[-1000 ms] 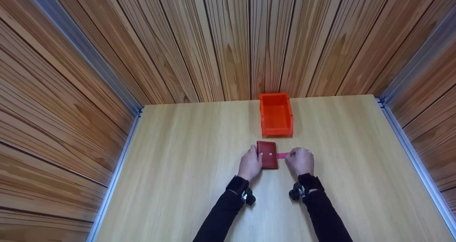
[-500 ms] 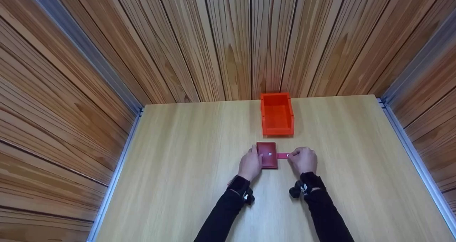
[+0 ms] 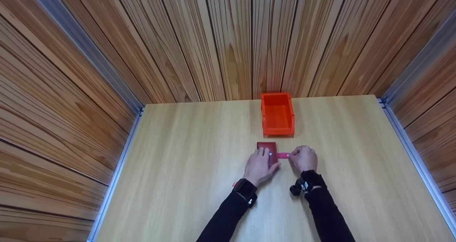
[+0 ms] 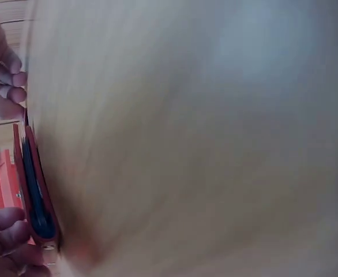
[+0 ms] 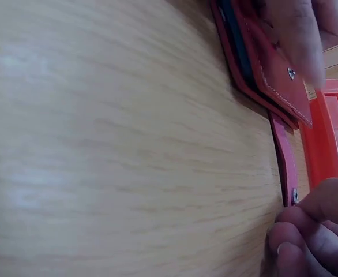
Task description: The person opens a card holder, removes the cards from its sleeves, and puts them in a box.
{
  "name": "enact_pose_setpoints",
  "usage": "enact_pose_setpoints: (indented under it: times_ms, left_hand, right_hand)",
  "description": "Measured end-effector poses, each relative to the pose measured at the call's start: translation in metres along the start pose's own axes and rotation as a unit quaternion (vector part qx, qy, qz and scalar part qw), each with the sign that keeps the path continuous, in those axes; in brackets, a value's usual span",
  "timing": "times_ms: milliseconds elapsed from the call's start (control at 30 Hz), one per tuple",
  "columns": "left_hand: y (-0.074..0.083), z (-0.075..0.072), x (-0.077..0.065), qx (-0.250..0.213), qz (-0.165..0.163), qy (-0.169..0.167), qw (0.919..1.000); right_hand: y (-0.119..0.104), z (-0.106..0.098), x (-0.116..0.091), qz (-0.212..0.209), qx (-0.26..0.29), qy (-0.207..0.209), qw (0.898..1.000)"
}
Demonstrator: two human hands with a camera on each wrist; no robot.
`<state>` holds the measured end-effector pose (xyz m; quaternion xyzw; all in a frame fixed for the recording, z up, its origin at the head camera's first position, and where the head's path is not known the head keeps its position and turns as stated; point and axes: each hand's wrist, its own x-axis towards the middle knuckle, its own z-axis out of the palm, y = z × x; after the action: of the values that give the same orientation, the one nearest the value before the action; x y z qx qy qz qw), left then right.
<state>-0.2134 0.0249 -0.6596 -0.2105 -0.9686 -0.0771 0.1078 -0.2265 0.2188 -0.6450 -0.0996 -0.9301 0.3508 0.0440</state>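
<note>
Red wallet [image 3: 273, 150] flat on the table [image 3: 185, 163], snap strap [image 3: 283, 155] sticking out to the right. My right hand [image 3: 304, 158] pinches the strap's end — thumb and fingers, just past the stud [image 5: 295, 195]. My left hand [image 3: 259, 166] is spread over the wallet, thumb out; can't tell if it's pressing. Orange bin [image 3: 278, 132] sits just beyond the wallet — apart.

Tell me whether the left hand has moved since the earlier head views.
Yes: against the orange bin, the left hand has shifted right, now partly over the red wallet.
</note>
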Motion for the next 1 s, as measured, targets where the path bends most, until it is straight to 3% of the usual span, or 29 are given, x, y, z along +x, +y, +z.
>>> enact_pose_setpoints:
  times_ms: [167, 500, 767, 1000]
  left_hand:
    - [0.003, -0.001, 0.0, 0.036, 0.003, -0.025, 0.999]
    - [0.009, -0.001, 0.002, 0.071, 0.002, -0.029, 0.997]
    - [0.014, 0.004, 0.005, 0.172, 0.02, 0.03, 0.9844]
    - [0.012, 0.001, 0.005, 0.174, 0.03, 0.053, 0.9828]
  right_hand:
    - [0.001, 0.0, 0.0, -0.007, 0.002, 0.008, 1.0]
    - [0.002, 0.0, 0.0, -0.007, 0.009, 0.014, 1.0]
    - [0.002, -0.001, 0.001, -0.006, 0.007, 0.009, 1.0]
    - [0.005, 0.002, 0.002, -0.013, 0.02, 0.006, 1.0]
